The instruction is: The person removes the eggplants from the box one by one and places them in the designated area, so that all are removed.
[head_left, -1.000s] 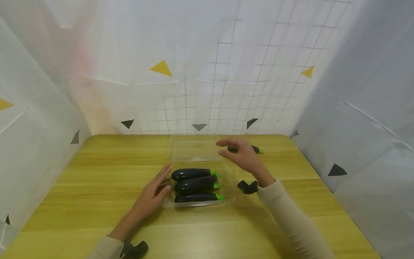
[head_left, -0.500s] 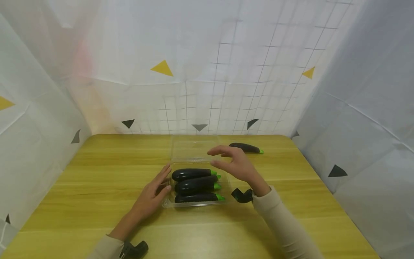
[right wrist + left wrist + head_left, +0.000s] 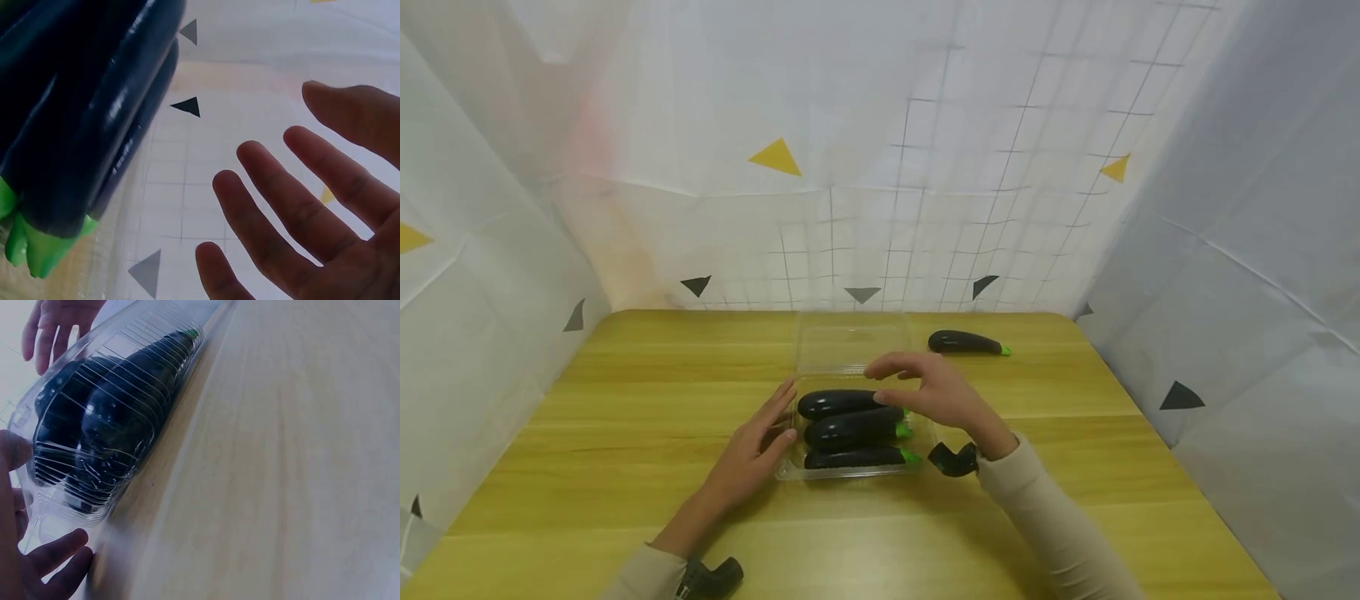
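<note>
A clear plastic clamshell box lies with its lid folded back, away from the person. Several dark eggplants with green stems lie side by side and stacked in its base. My left hand rests at the box's left wall, thumb and fingers spread along it; the left wrist view shows the eggplants through the ribbed side. Above the stem end hovers my right hand, fingers loosely bent and nothing between them. In the right wrist view, its fingers are spread apart from the eggplants.
One more eggplant lies on the wooden table, behind the box to the right. White sheets with yellow and dark triangles enclose the table at the back and sides. A black wrist camera sits below the right hand.
My right hand has moved left and toward the person, from over the lone eggplant to over the box, uncovering that eggplant. My left hand stays at the box's wall.
</note>
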Tool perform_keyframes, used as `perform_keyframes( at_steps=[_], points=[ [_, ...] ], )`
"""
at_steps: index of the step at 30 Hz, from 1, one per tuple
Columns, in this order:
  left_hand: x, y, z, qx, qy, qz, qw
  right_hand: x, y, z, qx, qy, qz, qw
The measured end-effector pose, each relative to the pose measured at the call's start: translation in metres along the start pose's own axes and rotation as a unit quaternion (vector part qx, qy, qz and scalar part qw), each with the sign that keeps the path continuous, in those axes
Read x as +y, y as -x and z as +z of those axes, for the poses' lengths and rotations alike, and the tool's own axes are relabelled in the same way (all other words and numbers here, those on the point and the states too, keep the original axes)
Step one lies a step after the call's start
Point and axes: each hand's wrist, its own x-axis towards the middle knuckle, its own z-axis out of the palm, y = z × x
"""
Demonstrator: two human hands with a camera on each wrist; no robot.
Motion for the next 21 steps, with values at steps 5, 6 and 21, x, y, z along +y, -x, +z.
perform_keyframes(
  at_steps=[5,6,21],
  points=[
    [0.0,0.001,0.0,-0.001,0.008,-0.002,1.0,0.003,-0.003,0.007,-0.032,-0.002,0.0,0.999],
    [0.0,0.001,0.0,-0.001,0.01,-0.003,1.0,0.004,-0.004,0.009,-0.035,-0.003,-0.001,0.999],
    [0.002,0.0,0.001,-0.005,0.02,-0.005,0.9998,0.014,-0.008,0.023,-0.086,-0.003,-0.007,0.996]
  ],
)
